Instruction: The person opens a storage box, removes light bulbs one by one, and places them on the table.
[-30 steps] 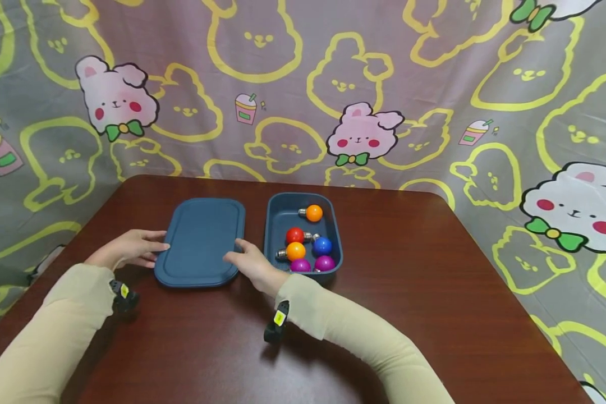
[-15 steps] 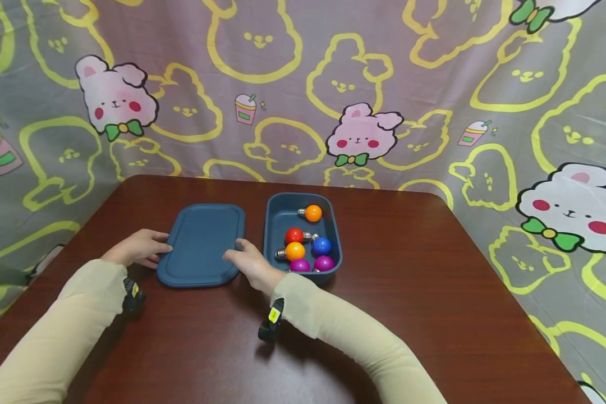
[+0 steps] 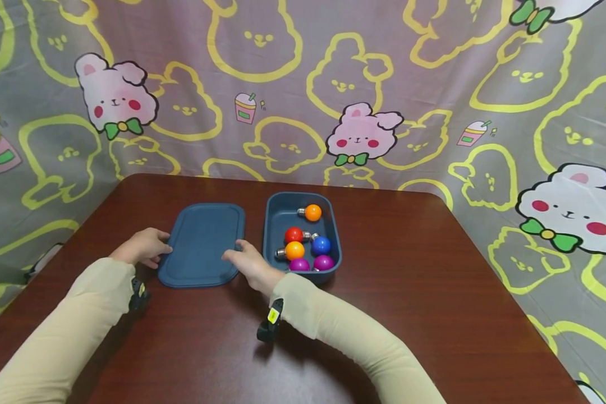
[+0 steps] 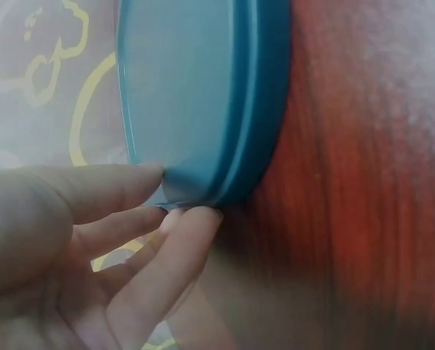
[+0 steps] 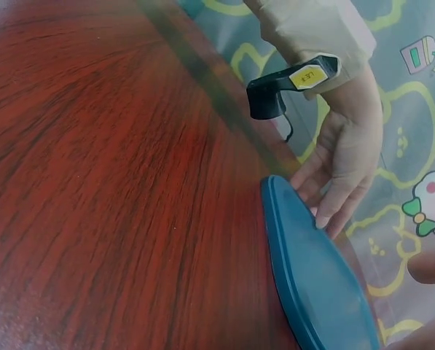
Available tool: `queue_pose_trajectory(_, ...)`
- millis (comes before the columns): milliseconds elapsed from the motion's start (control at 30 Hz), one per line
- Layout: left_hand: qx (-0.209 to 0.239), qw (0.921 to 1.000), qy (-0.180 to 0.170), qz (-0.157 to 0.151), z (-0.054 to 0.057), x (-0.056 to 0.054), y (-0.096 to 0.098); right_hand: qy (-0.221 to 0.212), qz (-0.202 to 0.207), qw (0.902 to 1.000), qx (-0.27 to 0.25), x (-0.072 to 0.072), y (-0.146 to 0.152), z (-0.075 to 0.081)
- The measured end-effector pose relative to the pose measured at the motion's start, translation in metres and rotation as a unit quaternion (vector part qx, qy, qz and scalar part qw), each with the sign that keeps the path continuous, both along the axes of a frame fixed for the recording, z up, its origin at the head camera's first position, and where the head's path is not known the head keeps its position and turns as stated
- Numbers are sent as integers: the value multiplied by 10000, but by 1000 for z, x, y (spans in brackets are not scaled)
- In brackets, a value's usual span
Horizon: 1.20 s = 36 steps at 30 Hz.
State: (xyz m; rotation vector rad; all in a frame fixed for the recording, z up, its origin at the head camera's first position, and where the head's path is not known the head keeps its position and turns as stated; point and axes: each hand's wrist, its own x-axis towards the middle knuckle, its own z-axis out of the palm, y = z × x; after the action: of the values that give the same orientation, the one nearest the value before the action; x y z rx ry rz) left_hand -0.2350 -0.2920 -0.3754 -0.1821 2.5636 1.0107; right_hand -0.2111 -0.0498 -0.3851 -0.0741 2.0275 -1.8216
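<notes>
A dark blue rounded lid (image 3: 204, 244) lies at the left of the table. My left hand (image 3: 143, 247) holds its left edge; in the left wrist view the thumb (image 4: 140, 182) sits at the top of the rim and the fingers (image 4: 173, 262) meet the side. On the opposite edge, my right hand (image 3: 252, 265) grips the lid with its thumb on top, its other fingers mostly hidden. Just right of that hand stands a matching blue box (image 3: 281, 220) holding several coloured light bulbs, among them a red bulb (image 3: 293, 235) and a blue bulb (image 3: 321, 246).
The brown wooden table (image 3: 409, 292) reaches right and forward of the box. A patterned curtain (image 3: 293, 78) hangs along the back and both sides. Each wrist wears a black camera, such as the right one (image 3: 270, 322).
The lid's far edge has come slightly nearer and its left edge has shifted a little right. My left hand has moved slightly right with it; the right hand stays nearly still.
</notes>
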Motion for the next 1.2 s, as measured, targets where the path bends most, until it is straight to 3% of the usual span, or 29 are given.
queue_pose_trajectory(167,89,9998,0,-196,5,4,-1,32,-36,10000,66,-2,1,3)
queue_pose_trajectory(333,106,9994,118,-307,13,5,-3,-48,93,9996,-253,-7,12,22)
queue_pose_trajectory(533,-409,9931,1044,-331,34,6,10,108,612,9961,-631,-13,42,60)
queue_pose_trajectory(767,-516,9754,2010,-745,54,9,50,849,1437,9855,-296,-26,83,90)
queue_pose_trajectory(1000,-37,9567,2693,-1102,60,18,92,1352,1829,9733,316,-33,120,91)
queue_pose_trajectory(1100,96,9482,2921,-1248,56,18,108,1476,1942,9677,638,-35,134,86)
queue_pose_trajectory(1200,206,9456,2990,-1263,48,18,125,1523,2042,9618,1006,-35,144,79)
